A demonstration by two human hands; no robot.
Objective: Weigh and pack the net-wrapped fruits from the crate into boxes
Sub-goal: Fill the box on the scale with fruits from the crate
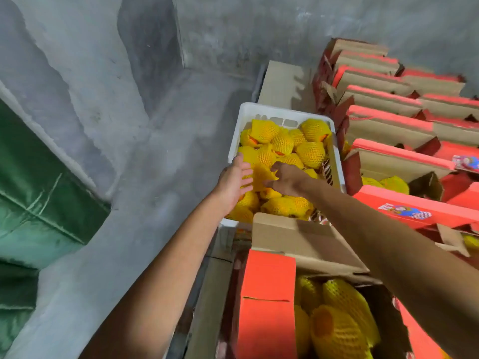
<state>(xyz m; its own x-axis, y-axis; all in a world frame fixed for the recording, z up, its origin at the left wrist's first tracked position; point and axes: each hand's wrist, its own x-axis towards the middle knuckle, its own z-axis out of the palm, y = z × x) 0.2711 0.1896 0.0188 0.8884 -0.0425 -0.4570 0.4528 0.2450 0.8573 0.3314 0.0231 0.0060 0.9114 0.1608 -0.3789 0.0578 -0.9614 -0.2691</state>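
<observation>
A white plastic crate [259, 110] on the floor holds several fruits in yellow foam nets [309, 150]. Both my arms reach into it. My left hand [234, 178] lies flat, fingers straight, against the left side of one net-wrapped fruit [260, 174] in the middle of the crate. My right hand [285, 177] has its fingers curled over the same fruit from the right, pinching its net. Just in front of me an open red and brown cardboard box [268, 301] contains several net-wrapped fruits [337, 322].
Rows of open red cardboard boxes [394, 156] stand to the right, one with fruits inside [394, 183]. A flat cardboard piece [282, 84] leans behind the crate. Grey concrete floor and wall fill the left, with a green tarp [33, 193] at the far left.
</observation>
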